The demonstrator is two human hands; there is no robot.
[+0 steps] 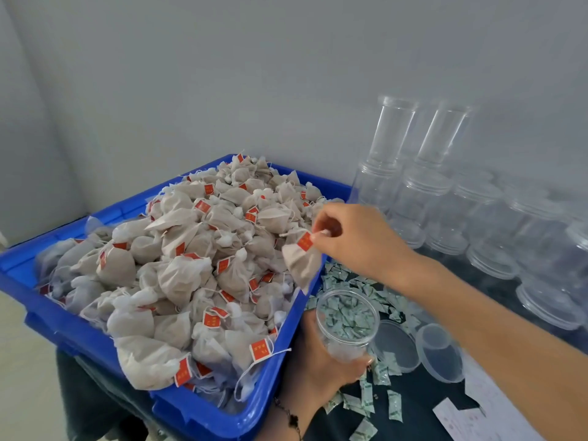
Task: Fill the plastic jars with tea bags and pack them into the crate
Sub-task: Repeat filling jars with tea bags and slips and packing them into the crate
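Nearest, at about 6 o'clock, the left hand (pixel 321 358) curls its fingers round an open clear jar (pixel 346 326), holding it upright just beside the right-hand edge of the blue crate (pixel 79 332); small green-printed packets show through the jar's mouth, though whether they lie inside it or on the table behind I cannot tell. A beaded bracelet (pixel 288 415) circles that wrist. At 5 o'clock two loose lids (pixel 440 353) lie on the dark table (pixel 413 399) among scattered green-printed packets (pixel 394 405), with white paper sheets (pixel 461 421) at the bottom right. Farther in, near the centre, the right hand (pixel 353 237) pinches a tea bag (pixel 300 262) by its red tag between thumb and fingertips, so the bag hangs over the crate's right rim, above the jar. The crate stretches from 9 o'clock to the middle, heaped with tea bags (pixel 178 268). Farthest, at 2 to 3 o'clock, stacked empty jars (pixel 445 198) stand against the grey wall (pixel 222 74)
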